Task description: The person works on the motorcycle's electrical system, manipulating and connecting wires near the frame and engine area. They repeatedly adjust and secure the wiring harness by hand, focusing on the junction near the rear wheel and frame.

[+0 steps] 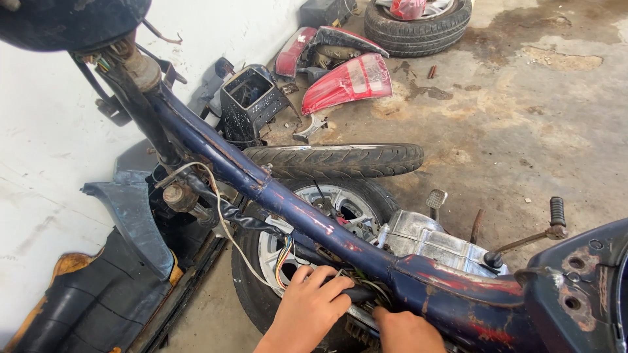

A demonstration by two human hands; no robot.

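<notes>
A stripped motorcycle frame (275, 189), dark blue with worn red patches, runs diagonally from upper left to lower right. Under its main tube hangs a wiring harness (242, 219) wrapped in black tape, with coloured wires (282, 258) showing. My left hand (307, 307) grips the black-wrapped bundle beneath the tube, fingers curled over it. Just to the right, my right hand (405, 330) is closed on the same bundle where it meets the frame. The silver engine case (428, 238) sits behind the tube.
A wheel with a silver rim (294, 261) stands behind the frame, and a loose tyre (337, 160) lies beyond it. Red tail-light covers (347, 82), black plastic parts (252, 98) and a car tyre (418, 26) lie on the stained concrete floor. A white wall (46, 131) is at the left.
</notes>
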